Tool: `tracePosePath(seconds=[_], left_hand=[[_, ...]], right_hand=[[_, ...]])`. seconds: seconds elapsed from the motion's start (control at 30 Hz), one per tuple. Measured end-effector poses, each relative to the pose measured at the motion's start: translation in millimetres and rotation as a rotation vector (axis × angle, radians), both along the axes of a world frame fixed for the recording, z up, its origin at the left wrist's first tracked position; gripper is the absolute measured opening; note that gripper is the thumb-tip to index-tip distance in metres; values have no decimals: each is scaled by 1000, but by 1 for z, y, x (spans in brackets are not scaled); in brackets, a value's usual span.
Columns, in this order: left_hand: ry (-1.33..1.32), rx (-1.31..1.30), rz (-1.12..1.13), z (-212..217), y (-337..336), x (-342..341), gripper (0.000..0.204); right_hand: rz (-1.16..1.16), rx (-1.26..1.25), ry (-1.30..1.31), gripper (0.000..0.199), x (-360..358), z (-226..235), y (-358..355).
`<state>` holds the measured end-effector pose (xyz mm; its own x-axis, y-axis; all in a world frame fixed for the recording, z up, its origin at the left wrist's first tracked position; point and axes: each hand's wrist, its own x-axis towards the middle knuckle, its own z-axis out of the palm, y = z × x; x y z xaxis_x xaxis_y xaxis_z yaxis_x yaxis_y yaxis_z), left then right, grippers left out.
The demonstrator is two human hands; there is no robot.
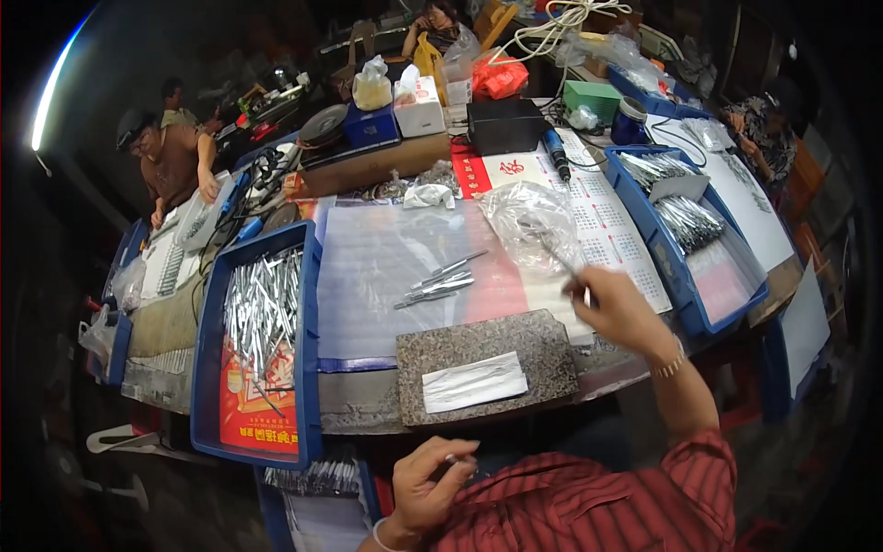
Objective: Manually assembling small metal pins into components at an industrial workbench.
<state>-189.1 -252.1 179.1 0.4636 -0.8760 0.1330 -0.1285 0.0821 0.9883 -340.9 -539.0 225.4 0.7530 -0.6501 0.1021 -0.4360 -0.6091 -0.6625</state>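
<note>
My right hand [621, 308] is raised over the right side of the table, its fingers closed on a thin dark metal rod [559, 253]. The rod points toward a clear plastic bag [529, 207], and I cannot tell whether it touches it. Close to my body, my left hand [428, 483] is closed around something small; a shiny bit shows at the fingertips. Between the hands lies a speckled stone slab [552, 345] with a folded white paper [474, 382] on top. Several slim silvery metal pieces [437, 285] lie loosely on the plastic-covered table beyond it.
A blue tray [311, 368] of metal rods stands at left, another blue tray [736, 290] of metal parts at right. A black box [506, 124] and a rotary hand tool [556, 155] with a cable are behind the bag. Other people sit around the tables.
</note>
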Motion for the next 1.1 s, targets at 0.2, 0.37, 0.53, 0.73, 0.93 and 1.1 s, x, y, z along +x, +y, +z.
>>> tracePosePath(seconds=[0.2,0.37,0.53,0.73,0.93,1.1], left_hand=[[-258,-15,-149,-6,-46,-12,25],[-272,11,-220,-9,-49,-25,8],[-100,94,-370,-13,-43,-31,9],[-6,61,-246,-18,-43,-39,7],[28,90,-193,-26,-51,-47,3],[524,89,-175,-29,-39,-42,19]], right_hand=[[297,116,-58,19,-50,4,89],[332,141,-193,23,-56,-2,95],[366,211,-391,22,-53,-10,93],[212,752,-539,27,-43,-47,111],[143,846,-724,8,-38,-73,126],[21,748,-488,23,-53,-49,116]])
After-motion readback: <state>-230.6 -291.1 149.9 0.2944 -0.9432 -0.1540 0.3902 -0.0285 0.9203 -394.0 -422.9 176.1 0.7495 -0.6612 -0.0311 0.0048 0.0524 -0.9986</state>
